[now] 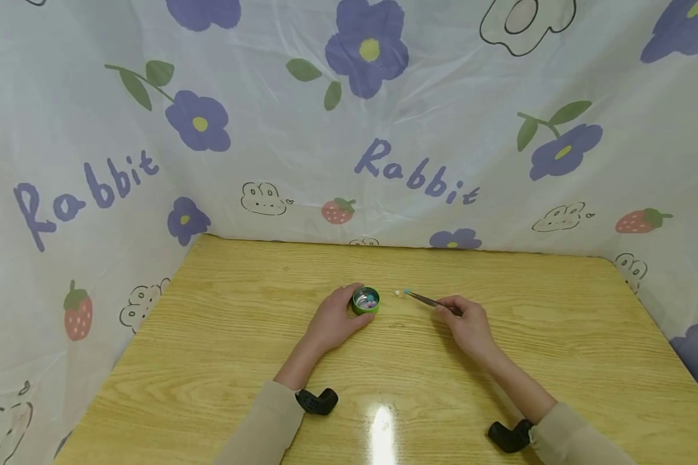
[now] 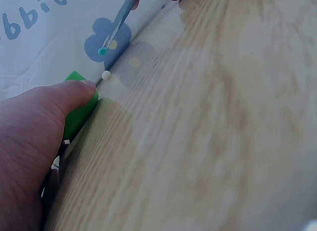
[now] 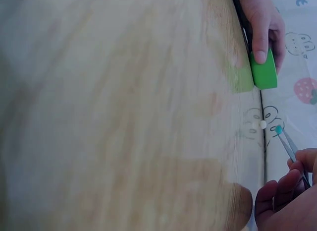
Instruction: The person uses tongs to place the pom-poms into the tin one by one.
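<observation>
A small round green tin [image 1: 366,311] stands on the table, and several blue, pink and white beads [image 1: 370,301] lie inside it. My left hand [image 1: 334,319] holds the tin from its left side, thumb in front and fingers behind. My right hand [image 1: 468,328] pinches a pair of metal tweezers [image 3: 286,145]. Between the tweezer tips is a teal bead [image 3: 279,129], held just above the table to the right of the tin. A white bead [image 2: 106,75] lies on the wood between the tin and the tweezer tips.
The wooden table [image 1: 238,374] reaches back to a white curtain [image 1: 279,142] printed with purple flowers, rabbits and strawberries. Black wrist devices [image 1: 320,402] sit at both beige sleeves [image 1: 267,423]. A bright reflection lies on the table's front middle.
</observation>
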A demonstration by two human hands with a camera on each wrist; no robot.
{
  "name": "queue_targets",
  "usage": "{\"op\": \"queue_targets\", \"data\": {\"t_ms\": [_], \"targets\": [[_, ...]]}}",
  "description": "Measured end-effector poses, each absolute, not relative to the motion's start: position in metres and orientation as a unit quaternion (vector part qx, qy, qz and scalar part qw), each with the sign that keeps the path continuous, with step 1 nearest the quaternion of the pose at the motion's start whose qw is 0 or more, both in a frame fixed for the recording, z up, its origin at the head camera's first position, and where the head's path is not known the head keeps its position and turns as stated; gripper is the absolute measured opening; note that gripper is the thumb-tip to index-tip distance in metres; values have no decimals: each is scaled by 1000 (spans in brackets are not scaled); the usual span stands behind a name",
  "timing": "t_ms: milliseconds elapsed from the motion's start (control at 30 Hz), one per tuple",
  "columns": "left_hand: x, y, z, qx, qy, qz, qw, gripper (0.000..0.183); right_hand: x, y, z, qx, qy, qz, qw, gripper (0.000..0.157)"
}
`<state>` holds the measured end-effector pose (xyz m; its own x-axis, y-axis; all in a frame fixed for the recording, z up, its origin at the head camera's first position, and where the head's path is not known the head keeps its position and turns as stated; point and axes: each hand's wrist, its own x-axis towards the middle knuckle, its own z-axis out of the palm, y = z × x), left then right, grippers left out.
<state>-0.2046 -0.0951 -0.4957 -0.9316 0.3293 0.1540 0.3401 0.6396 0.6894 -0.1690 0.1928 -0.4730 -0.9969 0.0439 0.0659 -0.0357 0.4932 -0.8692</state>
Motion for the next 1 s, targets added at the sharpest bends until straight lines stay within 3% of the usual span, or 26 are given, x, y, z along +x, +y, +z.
{"op": "queue_targets", "data": {"t_ms": [1000], "targets": [[-206,-94,-491,-169,-909,-382,-11,68,-167,162,-454,43,-842,537,33,14]]}}
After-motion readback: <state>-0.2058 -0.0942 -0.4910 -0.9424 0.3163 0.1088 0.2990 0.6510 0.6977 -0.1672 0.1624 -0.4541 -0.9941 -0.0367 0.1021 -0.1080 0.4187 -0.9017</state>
